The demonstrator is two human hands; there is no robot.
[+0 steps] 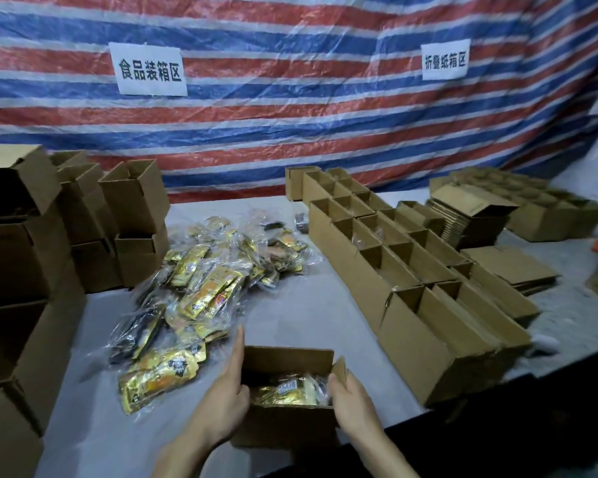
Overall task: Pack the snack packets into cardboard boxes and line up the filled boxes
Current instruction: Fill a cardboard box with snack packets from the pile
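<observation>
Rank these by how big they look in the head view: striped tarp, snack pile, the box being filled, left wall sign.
1. Tarp
2. Snack pile
3. Box, nearest the camera, which flatters it
4. Left sign, far back; its true size against the box is unsure

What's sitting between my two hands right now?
Head view: the open cardboard box, with snack packets inside it, sits between the left hand and the right hand, each against one side of it.
</observation>
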